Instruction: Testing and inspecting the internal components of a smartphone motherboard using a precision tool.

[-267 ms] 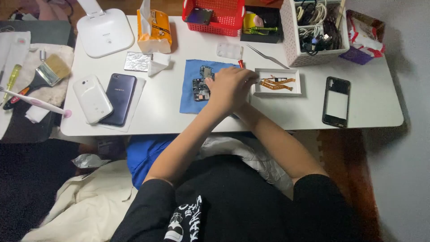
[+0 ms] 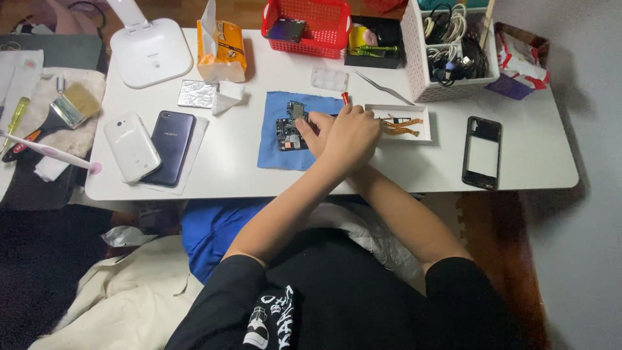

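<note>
A dark phone circuit board (image 2: 289, 127) lies on a blue cloth (image 2: 272, 152) in the middle of the white table (image 2: 414, 165). Both my hands meet over the cloth's right edge. My left hand (image 2: 343, 137) lies on top, and its fingertips press on the board's right side. My right hand (image 2: 372, 150) is mostly hidden beneath it. The red end of a small screwdriver (image 2: 345, 98) sticks up just behind the knuckles, apparently held by the right hand.
A white tray (image 2: 424, 111) with orange flex cables lies right of the hands, then a black phone frame (image 2: 483, 152). Tweezers (image 2: 382, 88), a red basket (image 2: 304, 19), a white cable box (image 2: 414, 58), a tissue pack (image 2: 220, 48) and a lamp base (image 2: 150, 52) stand behind. Two phones (image 2: 149, 148) lie left.
The hands stay over the board. They have shifted only slightly, and the red screwdriver end still shows above them.
</note>
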